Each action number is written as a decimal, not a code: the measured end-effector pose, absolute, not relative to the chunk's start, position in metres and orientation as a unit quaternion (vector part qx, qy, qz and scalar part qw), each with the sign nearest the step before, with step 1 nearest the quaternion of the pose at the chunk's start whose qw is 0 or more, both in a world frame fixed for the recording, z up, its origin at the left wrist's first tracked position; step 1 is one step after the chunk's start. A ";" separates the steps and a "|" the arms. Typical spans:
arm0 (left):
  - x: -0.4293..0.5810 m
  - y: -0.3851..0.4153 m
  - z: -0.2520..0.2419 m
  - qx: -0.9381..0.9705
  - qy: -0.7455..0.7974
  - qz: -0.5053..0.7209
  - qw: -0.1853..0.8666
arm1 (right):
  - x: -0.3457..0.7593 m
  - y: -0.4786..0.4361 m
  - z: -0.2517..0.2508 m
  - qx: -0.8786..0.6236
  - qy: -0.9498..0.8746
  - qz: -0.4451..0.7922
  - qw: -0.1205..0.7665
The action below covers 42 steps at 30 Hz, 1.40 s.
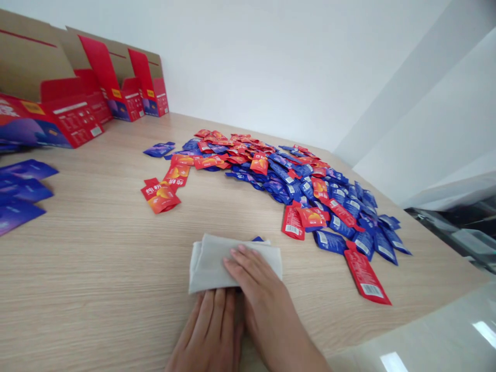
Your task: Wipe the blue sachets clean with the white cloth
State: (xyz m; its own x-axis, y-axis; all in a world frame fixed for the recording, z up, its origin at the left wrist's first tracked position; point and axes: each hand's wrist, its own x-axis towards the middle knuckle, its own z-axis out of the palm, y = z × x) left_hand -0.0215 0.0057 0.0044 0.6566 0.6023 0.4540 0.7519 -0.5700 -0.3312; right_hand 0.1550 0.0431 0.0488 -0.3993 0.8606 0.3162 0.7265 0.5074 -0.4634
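Note:
My left hand (207,330) lies flat at the near edge of a folded off-white cloth pad (209,266), its fingertips reaching the pad's lower edge. My right hand (263,305) rests across the pad's right part, fingers pressing on top of it. A small blue sachet (258,238) peeks out behind the pad. Beyond it spreads a loose heap of blue sachets (337,204) and red-orange sachets (259,165) on the wooden table (85,268), not touching my hands.
Red and kraft cardboard cartons (50,98) with open flaps stand at the back left against the wall. Flat blue printed cards (21,196) lie at the left edge. A glossy pale surface (426,336) borders the table at the lower right.

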 end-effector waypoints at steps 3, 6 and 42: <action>-0.014 0.007 0.010 -0.854 -0.405 -0.162 0.285 | 0.195 0.047 0.042 -0.535 -0.793 0.096 0.274; -0.010 0.007 0.010 -0.846 -0.415 -0.174 0.287 | 0.232 0.044 0.041 -0.603 -0.744 0.064 0.282; -0.018 0.009 -0.001 -0.861 -0.393 -0.167 0.278 | 0.221 0.037 0.048 -0.631 -0.707 0.026 0.317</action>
State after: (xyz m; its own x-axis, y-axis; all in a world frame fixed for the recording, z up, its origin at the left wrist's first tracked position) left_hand -0.0185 0.0094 -0.0012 0.6361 0.5835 0.5049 0.7686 -0.5375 -0.3470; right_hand 0.2208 0.0366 0.0484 -0.0020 0.9097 0.4152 0.8761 0.2018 -0.4379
